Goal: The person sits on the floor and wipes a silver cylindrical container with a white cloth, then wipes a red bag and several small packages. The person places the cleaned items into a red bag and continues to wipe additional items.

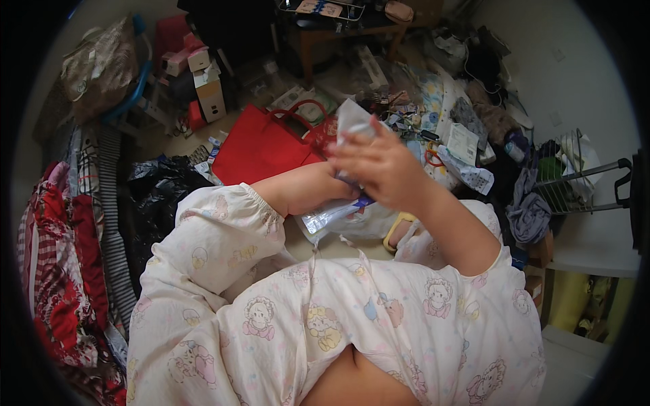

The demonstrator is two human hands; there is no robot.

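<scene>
My left hand point(317, 188) grips a silver foil packet point(325, 221) with purple at one corner, its thumb lying across it. Above that hand rises a white, shiny flap point(353, 119), which may be part of the same packet. Motion blurs my right hand point(383, 170), whose fingers lie over the packet's upper part. Whether they pinch it or only brush it cannot be told. Just beyond both hands, a red tote bag point(264, 147) with red handles leans on the floor. The fingers hide the packet's middle.
A black plastic bag point(162, 190) lies at left beside piled clothes point(61, 264). Small items, orange-handled scissors point(431, 155) and a white box point(461, 143) clutter the floor at right. A wire basket cart point(569, 175) stands far right. A wooden-legged stool point(350, 33) is at the back.
</scene>
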